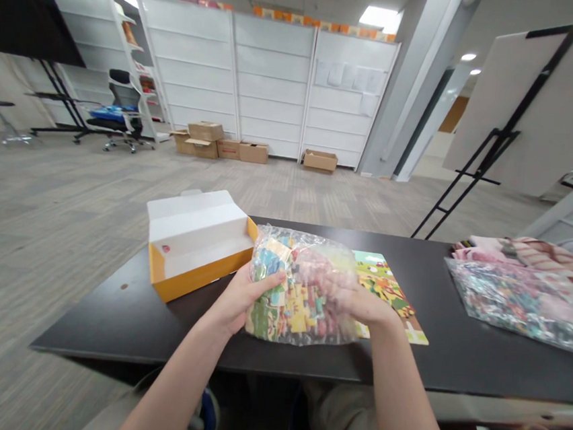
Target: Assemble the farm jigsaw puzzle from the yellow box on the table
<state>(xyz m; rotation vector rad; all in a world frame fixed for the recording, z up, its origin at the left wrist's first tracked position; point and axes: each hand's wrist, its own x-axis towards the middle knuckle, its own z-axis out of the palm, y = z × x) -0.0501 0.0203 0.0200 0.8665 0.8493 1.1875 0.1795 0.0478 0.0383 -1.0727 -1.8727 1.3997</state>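
Note:
Both my hands hold a clear plastic bag of colourful puzzle pieces [299,290] just above the black table [480,362]. My left hand [245,299] grips the bag's left side, thumb on top. My right hand [359,300] is closed on the bag's right side, its fingers partly veiled by the plastic. Under the bag lies a colourful picture sheet [391,289]. An open yellow and white cardboard box [195,243] sits empty at the table's left, right beside my left hand.
A second clear bag of puzzle pieces [526,302] and a pink printed sheet [526,251] lie at the table's right. Behind are wooden floor, an easel with a white board [502,127], cardboard boxes [227,145], white shelves and an office chair [119,111].

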